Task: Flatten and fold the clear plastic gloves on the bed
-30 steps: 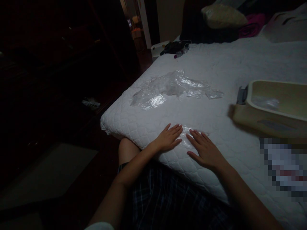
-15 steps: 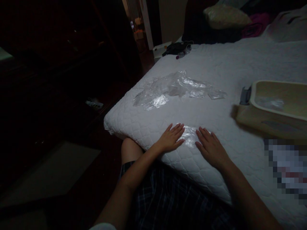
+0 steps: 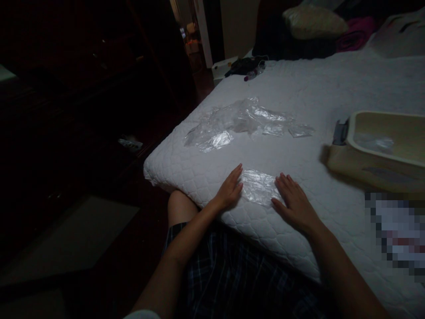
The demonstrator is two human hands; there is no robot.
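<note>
Left hand [image 3: 229,190]: flat and palm down at the near edge of the bed [image 3: 332,93], fingers straight and together. It grips nothing, and its fingertips rest on the left end of the small plastic bag [image 3: 257,190].
Right hand [image 3: 295,201]: also spread flat with the palm down and closed on nothing. Its fingers touch the bag's right end.
Small plastic bag: clear and lying flat on the quilted cover, directly between the two hands.
Key relation: the bag's long axis runs left to right, from one hand's fingertips to the other's. It lies to the right of the left hand and to the left of the right hand, and both touch it, so neither is clearly nearer.
Lap: checked shorts [image 3: 232,270] sit below the bed edge.
Farther on the bed: a heap of clear plastic bags [image 3: 239,124] lies well apart from the hands.
To the right: a beige basket [image 3: 375,170] with a grey handle [image 3: 338,132].
Far end: dark clutter [image 3: 244,66] and a pillow [image 3: 312,22], too dim to make out.
</note>
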